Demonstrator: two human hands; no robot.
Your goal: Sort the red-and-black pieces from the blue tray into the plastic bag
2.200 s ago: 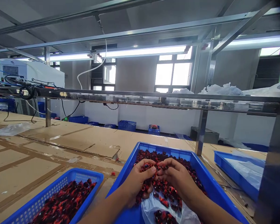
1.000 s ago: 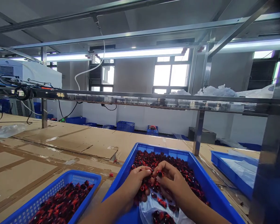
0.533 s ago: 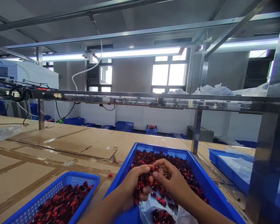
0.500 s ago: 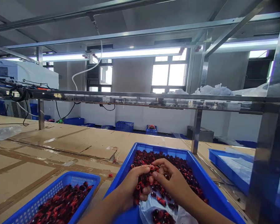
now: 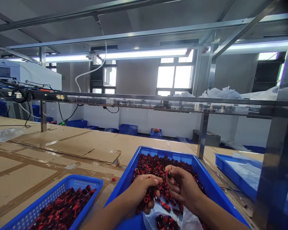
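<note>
Right hand (image 5: 183, 188) pinches a small black-red part (image 5: 169, 174) above the blue plastic tray (image 5: 218, 191); left hand (image 5: 144, 193) cupped around black-red parts (image 5: 162, 169). Loose pinch could drop it.

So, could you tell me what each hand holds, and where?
Right hand pinches a small dark piece between thumb and finger; left hand cups more pieces in its fingers.

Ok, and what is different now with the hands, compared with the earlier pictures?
The right hand has moved right, away from the left hand, and now pinches a small dark piece between thumb and finger. The left hand stays cupped in the red-and-black pieces. The blue tray, basket and plastic bag stayed as they were.
</note>
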